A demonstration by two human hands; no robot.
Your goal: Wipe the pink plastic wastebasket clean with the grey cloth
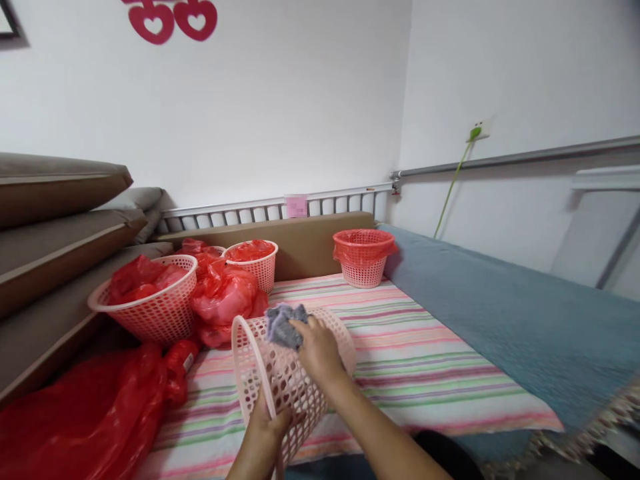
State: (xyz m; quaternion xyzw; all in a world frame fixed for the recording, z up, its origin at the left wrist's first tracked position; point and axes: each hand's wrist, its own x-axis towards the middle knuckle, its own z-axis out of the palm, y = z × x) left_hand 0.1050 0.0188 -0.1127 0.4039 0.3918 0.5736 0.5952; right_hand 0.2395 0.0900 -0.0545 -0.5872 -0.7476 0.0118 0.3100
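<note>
A pale pink perforated plastic basket (295, 380) lies tilted on its side in front of me, its open rim facing left. My left hand (267, 427) grips the basket by the near part of its rim, fingers partly hidden inside. In my right hand (320, 350) is a crumpled grey cloth (285, 325), pressed against the upper side of the basket wall. Beneath the basket is a striped cloth (415, 360) in pink, green and white.
Red plastic bags (227, 300) and a bag-lined basket (160, 313) stand at the left, with another lined basket (263, 267) behind. One more lined basket (364, 260) stands at the back right. Stacked cushions (65, 247) rise at far left; a blue cover (500, 313) spreads right.
</note>
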